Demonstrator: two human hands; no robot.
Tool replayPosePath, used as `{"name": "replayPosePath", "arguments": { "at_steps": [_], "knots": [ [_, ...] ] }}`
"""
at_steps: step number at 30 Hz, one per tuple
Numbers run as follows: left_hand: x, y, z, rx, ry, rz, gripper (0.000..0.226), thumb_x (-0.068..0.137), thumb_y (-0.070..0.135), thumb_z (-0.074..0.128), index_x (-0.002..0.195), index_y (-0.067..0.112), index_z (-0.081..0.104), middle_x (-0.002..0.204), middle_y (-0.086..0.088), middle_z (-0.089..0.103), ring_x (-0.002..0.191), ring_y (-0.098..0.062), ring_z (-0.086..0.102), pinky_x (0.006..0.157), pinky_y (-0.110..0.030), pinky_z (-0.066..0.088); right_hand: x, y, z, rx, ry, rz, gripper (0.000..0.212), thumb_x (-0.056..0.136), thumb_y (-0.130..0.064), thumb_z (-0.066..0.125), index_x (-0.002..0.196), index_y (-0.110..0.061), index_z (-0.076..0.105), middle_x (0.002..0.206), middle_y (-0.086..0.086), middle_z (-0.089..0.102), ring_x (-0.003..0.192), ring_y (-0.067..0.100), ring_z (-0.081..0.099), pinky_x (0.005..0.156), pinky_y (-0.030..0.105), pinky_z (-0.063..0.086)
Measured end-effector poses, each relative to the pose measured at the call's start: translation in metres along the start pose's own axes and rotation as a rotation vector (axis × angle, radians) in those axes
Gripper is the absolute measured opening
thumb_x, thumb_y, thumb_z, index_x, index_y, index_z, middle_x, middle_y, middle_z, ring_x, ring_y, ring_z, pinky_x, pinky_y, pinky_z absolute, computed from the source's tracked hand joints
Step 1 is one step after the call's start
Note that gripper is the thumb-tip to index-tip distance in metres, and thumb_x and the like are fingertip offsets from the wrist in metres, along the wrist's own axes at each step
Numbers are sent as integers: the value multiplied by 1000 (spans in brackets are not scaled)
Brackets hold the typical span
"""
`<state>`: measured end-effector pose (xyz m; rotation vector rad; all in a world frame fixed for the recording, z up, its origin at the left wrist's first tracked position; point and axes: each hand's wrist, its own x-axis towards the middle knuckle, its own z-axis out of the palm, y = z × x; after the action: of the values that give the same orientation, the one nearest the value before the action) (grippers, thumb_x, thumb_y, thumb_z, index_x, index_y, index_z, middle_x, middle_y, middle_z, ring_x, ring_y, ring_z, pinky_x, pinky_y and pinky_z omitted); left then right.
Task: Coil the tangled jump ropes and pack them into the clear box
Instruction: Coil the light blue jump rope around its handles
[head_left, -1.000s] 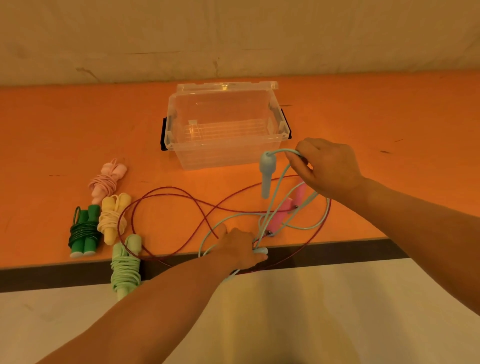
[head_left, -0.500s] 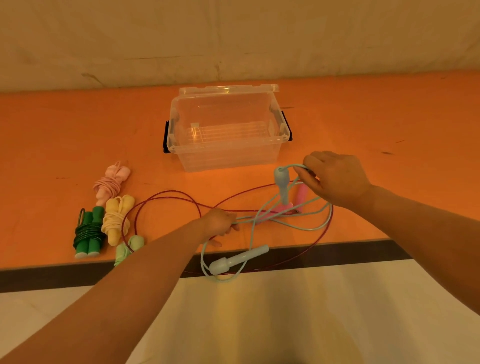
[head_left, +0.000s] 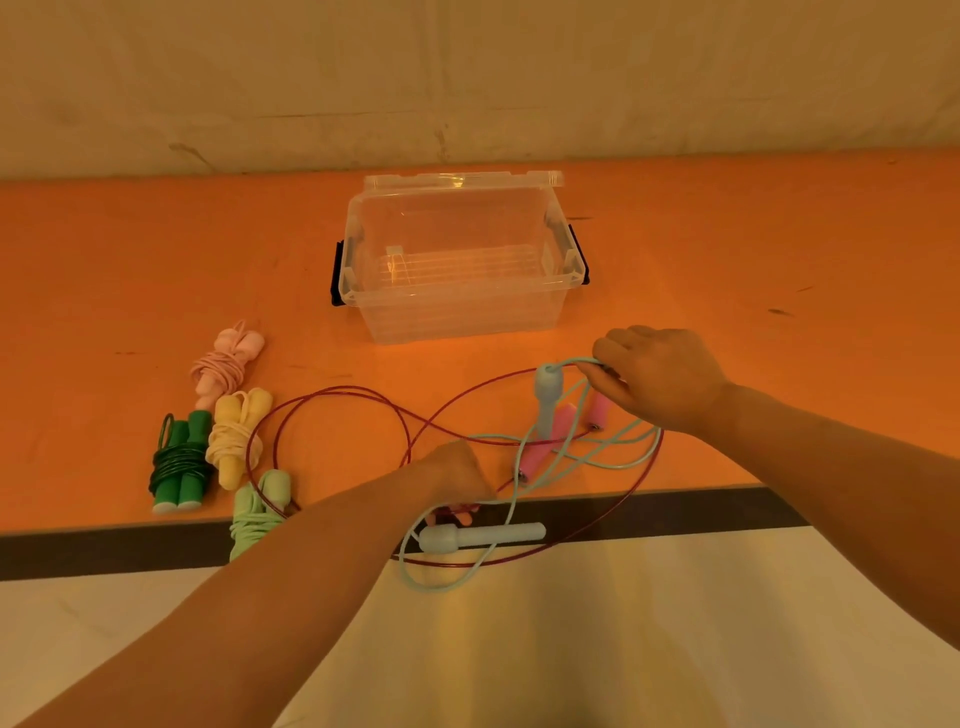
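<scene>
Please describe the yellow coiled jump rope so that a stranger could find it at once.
Look left of the clear box, at four coiled ropes on the orange table. The yellow jump rope lies between the green and pale green bundles, the only cream-yellow one.

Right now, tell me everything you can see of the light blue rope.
The light blue rope is uncoiled, its thin cord looping loosely over the red rope and pink handles. It looks like smooth plastic. One handle hangs from cord pinched by the right hand; the other handle lies at the table edge near the left hand.
</scene>
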<state>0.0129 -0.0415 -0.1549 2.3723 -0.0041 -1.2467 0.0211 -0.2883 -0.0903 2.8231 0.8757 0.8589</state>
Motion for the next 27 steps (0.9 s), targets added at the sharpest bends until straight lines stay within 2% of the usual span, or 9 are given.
{"name": "replayPosePath", "arguments": {
  "at_steps": [2,4,6,10,13,16,19,24,27],
  "knots": [
    [2,1,5,45,-33,9,45,88,45,59,109,5,58,101,-11,68,89,-23,68,68,-38,58,-2,0,1,11,-6,0,40,94,-38,40,66,-13,53,61,4,54,50,26,54,40,24,30],
    [4,1,7,147,2,81,37,91,42,58,108,9,58,83,-4,62,78,-18,64,53,-19,52,-3,-2,3,22,-19,-9,40,94,-39,38,67,-13,54,61,4,55,51,26,54,40,24,33],
    [8,2,7,225,35,135,23,91,34,60,101,13,60,74,-1,58,66,-13,57,42,-14,43,-5,-2,5,25,-25,-24,40,94,-38,38,68,-13,55,62,5,56,51,27,55,40,25,34],
    [17,3,12,425,115,227,22,92,20,56,105,5,66,108,-12,64,101,-25,58,81,-29,45,-6,-2,8,21,-20,-26,41,95,-38,38,68,-13,56,62,5,56,51,27,55,40,26,34],
    [15,2,14,610,201,303,27,96,10,47,121,6,54,120,-15,55,109,-29,53,79,-29,39,-10,-2,10,34,-22,-30,46,97,-40,35,70,-12,58,63,5,57,50,26,54,40,26,32],
    [11,-2,11,759,281,315,38,93,2,48,131,6,42,128,-14,43,115,-29,45,83,-36,44,-16,-2,14,34,-58,-61,56,100,-45,24,71,-12,59,64,5,59,49,26,55,41,24,31],
    [8,-5,2,778,395,309,48,89,-4,48,134,5,35,134,-13,36,121,-27,38,86,-36,46,-21,-2,17,4,-96,-100,47,94,-43,33,70,-13,59,63,5,61,46,27,57,38,23,32],
    [1,-12,-30,636,626,371,45,84,-9,46,126,6,37,127,-13,37,99,-30,52,61,-34,38,-24,2,18,-20,-160,-142,43,90,-41,34,68,-13,58,59,4,59,39,25,53,37,20,27],
    [-7,-13,-44,705,706,351,48,86,-6,43,132,7,33,121,-12,46,93,-32,58,59,-35,34,-24,6,17,-28,-156,-115,45,90,-41,33,67,-12,59,58,5,59,37,26,51,38,20,25]
  ]
}}
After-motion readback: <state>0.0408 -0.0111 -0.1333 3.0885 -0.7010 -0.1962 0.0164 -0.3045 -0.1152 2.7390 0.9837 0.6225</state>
